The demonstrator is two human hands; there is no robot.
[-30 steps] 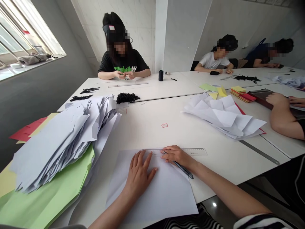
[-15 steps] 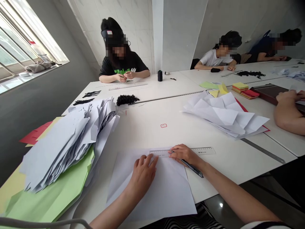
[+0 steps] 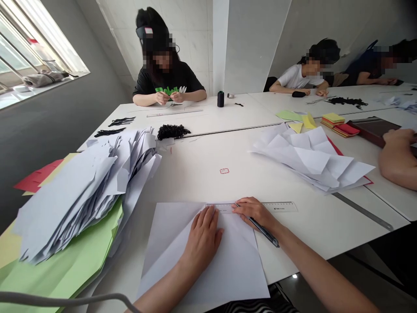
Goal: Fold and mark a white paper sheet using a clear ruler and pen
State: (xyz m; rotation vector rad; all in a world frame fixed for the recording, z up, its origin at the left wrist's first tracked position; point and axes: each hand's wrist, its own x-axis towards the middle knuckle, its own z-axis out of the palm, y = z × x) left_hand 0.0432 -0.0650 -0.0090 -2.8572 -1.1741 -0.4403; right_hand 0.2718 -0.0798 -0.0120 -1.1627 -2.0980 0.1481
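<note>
A white sheet of paper (image 3: 228,269) lies on the table in front of me. Across its far edge rests a clear ruler (image 3: 282,206), which runs out past the sheet's right side. My left hand (image 3: 203,237) is laid flat on the paper, its fingertips at the ruler's left part. A dark pen (image 3: 265,231) is held in my right hand (image 3: 254,211), with the tip at the ruler and the barrel slanting back toward me. The fingers of that hand also rest at the ruler's edge.
A tall pile of white paper (image 3: 70,195) over green sheets (image 3: 68,274) stands at left. At right are folded white sheets (image 3: 309,158), a metal ruler (image 3: 363,211) and a neighbour's arm (image 3: 399,163). Black cords (image 3: 172,131) and a thread spool (image 3: 220,99) lie farther off, before a person (image 3: 169,82).
My left hand has flattened, its fingers closer together and shifted slightly right on the paper. My right hand keeps the pen at the ruler. The view has shifted a little.
</note>
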